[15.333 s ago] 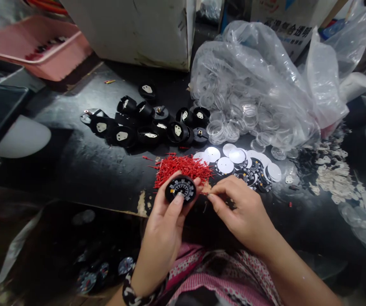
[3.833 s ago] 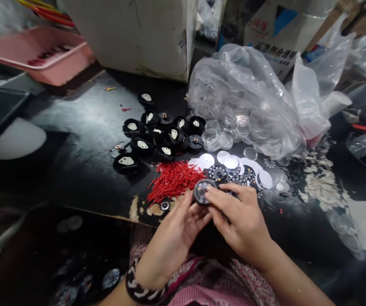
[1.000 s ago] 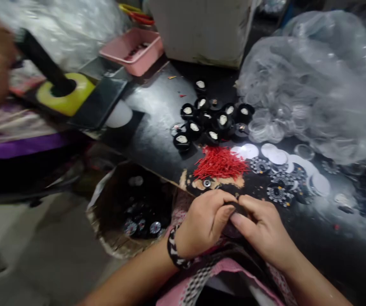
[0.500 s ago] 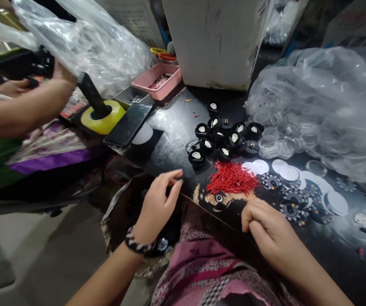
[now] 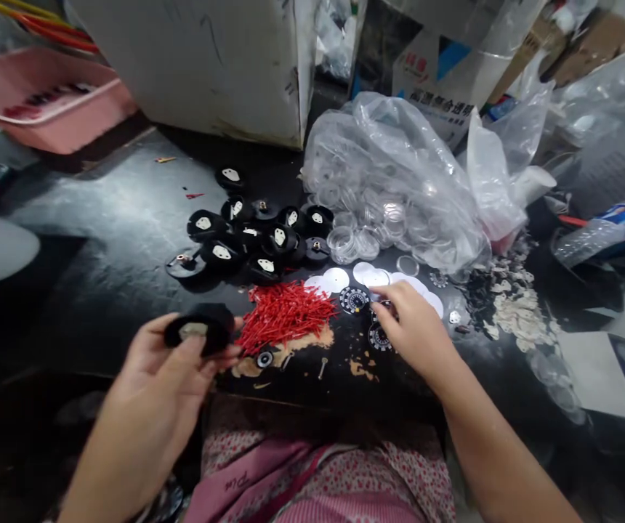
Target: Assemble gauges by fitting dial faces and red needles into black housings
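L hand (image 5: pixel 154 385) is clamped on a black cup (image 5: pixel 217 327): thumb over the rim onto the pale plate (image 5: pixel 195 330) inside, fingers round the far side & under. Mouth faces up, a bit tilted; slight blur. Held over the table (image 5: pixel 99 319), just left of the red needles (image 5: pixel 288 312).

R hand (image 5: pixel 413 334) is at the dials, thumb & index close together at the right edge of a printed dial (image 5: pixel 354 299). Something pale shows btwn the tips; can't tell if they pinch it, or the dial, or only touch. Dial looks flat, face up; round, so no long axis. R hand is by far the nearer; from the cup, the dial lies off to the right & a little farther from the body, w/ the needle heap btwn.

Another dial (image 5: pixel 380 336) is just on the near side of the R thumb. White discs (image 5: pixel 337 280) overlap just behind. Nearer the table edge: small washer (image 5: pixel 264 359), loose pin (image 5: pixel 323 368). Behind the heap, more cups (image 5: pixel 203 225), most w/ plates in; to their right, clear rings (image 5: pixel 345 243) by a bag (image 5: pixel 400 138). Far right, pile of pale bits (image 5: pixel 514 298). Back left, pink bin (image 5: pixel 73 131) & big box (image 5: pixel 198 65).
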Demonstrator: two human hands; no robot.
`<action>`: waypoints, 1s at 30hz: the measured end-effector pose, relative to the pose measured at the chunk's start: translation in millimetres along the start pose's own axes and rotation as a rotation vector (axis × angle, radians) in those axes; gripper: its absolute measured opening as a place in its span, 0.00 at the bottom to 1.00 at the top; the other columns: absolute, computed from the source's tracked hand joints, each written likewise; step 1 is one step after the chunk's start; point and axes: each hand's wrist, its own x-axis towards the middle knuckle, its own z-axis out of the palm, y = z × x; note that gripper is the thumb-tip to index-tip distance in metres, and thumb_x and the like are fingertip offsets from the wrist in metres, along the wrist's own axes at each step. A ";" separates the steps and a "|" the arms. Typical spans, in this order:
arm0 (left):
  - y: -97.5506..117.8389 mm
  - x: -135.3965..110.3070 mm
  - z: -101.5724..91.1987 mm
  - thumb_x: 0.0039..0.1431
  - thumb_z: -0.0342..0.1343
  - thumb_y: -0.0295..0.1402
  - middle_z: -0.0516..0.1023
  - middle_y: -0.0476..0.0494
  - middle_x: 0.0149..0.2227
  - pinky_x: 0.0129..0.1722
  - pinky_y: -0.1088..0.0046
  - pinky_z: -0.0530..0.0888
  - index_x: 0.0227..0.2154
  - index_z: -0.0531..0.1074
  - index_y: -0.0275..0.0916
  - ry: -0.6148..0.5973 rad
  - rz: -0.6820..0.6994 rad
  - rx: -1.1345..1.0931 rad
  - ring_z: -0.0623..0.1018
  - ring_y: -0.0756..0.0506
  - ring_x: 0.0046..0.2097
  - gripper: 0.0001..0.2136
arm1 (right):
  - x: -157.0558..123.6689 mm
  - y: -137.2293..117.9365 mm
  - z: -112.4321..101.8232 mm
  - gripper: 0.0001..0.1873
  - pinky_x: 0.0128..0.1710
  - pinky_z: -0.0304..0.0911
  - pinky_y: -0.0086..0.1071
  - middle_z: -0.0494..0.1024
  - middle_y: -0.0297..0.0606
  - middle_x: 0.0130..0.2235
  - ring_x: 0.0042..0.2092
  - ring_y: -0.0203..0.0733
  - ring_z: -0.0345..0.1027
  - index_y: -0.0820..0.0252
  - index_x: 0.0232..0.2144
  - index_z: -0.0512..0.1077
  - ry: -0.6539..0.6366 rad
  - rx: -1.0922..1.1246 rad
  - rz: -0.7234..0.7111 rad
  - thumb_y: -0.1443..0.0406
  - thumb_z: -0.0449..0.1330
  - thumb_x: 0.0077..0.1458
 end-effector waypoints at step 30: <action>-47.5 -49.2 59.2 0.60 0.59 0.41 0.72 0.50 0.60 0.58 0.67 0.71 0.53 0.73 0.53 -0.267 -0.299 -0.131 0.70 0.42 0.61 0.17 | -22.6 -57.8 17.3 0.01 0.37 0.64 0.32 0.76 0.34 0.34 0.36 0.38 0.69 0.56 0.35 0.69 0.082 0.576 0.059 0.66 0.57 0.59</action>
